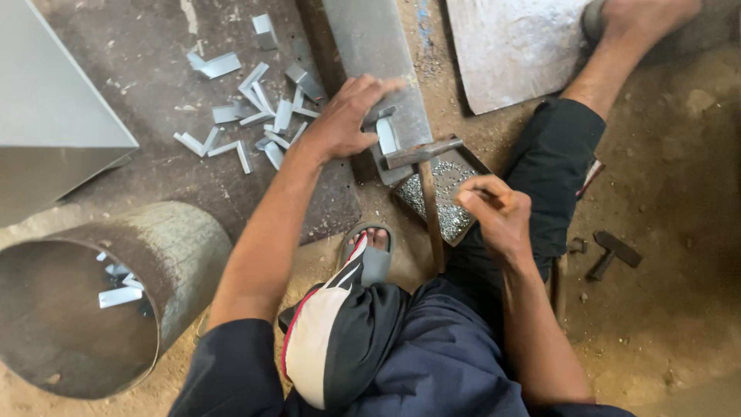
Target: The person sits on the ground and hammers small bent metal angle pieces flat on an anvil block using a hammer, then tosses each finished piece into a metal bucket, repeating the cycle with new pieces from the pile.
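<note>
The small bent metal piece (386,135) lies on the steel bar (378,54) at mid scene, pinned under your left hand (343,123), fingers spread flat rather than closed around it. Your right hand (494,212) has its grip closed on the wooden handle of the hammer (423,152), whose head sits just right of the piece. You look to be at the striking step; the next blow needs fingers well back. More cut pieces (247,116) lie scattered to the left, others inside the pipe (177,232) nearer you.
</note>
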Motion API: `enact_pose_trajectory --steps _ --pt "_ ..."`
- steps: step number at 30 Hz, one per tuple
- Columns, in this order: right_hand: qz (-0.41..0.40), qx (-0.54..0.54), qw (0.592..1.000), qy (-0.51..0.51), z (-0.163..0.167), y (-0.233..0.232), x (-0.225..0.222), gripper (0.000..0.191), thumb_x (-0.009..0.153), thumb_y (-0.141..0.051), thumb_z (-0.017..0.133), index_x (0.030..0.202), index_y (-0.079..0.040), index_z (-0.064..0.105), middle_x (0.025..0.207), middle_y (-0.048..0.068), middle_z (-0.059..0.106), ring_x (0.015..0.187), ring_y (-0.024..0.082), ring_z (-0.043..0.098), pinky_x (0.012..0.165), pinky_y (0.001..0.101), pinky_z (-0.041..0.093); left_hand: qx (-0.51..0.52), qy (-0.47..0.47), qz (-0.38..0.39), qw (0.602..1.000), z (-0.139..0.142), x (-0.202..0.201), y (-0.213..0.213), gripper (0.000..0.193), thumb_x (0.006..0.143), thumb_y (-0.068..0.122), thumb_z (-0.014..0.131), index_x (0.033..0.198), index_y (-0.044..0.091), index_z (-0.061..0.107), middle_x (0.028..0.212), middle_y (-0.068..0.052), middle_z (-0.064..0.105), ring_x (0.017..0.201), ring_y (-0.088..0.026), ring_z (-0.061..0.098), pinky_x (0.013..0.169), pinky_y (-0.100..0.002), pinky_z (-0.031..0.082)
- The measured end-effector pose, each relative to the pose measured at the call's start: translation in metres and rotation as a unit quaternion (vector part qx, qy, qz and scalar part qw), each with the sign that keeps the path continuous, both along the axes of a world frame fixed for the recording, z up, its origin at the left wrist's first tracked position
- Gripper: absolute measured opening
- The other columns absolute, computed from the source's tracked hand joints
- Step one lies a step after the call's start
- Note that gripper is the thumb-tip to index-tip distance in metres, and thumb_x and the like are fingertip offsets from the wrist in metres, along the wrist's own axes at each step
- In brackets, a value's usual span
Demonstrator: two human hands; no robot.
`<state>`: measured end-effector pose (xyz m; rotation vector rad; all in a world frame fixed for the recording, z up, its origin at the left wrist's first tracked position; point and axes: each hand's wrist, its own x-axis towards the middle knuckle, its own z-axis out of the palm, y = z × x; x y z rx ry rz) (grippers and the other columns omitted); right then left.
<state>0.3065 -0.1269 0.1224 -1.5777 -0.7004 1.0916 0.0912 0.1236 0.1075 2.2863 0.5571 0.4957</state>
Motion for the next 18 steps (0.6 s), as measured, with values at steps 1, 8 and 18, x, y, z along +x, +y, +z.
enact_pose_trajectory --steps 1,8,18 --pt "0.014 0.012 1.000 -0.006 0.003 0.004 -0.002 0.011 0.092 0.000 0.071 0.102 0.005 0.071 0.094 0.006 0.071 0.087 0.012 0.070 0.081 0.0261 0.056 0.017 0.020 -0.009 1.000 0.000 0.000 0.002 0.083 0.063 0.002 0.086 0.139 0.017 0.058 0.120 -0.010 0.058 0.115 -0.031 0.057 0.104 -0.041 0.047" --pt "0.045 0.034 0.998 -0.031 -0.001 0.059 -0.025 0.009 0.094 -0.002 0.069 0.102 0.001 0.072 0.094 0.005 0.075 0.091 0.008 0.072 0.085 0.0237 0.059 -0.025 0.030 0.198 0.979 -0.012 -0.002 -0.024 0.044 0.073 0.018 0.093 0.106 0.007 0.066 0.107 -0.009 0.056 0.104 -0.029 0.059 0.091 -0.041 0.048" --pt "0.101 0.210 0.818 -0.525 -0.030 0.152 -0.036 0.011 0.085 0.004 0.073 0.084 -0.005 0.068 0.096 0.009 0.074 0.085 0.033 0.070 0.077 0.0398 0.055 0.023 -0.076 0.194 0.978 -0.021 -0.006 -0.028 0.033 0.075 0.013 0.088 0.102 0.007 0.069 0.099 -0.009 0.060 0.099 -0.031 0.061 0.088 -0.042 0.049"
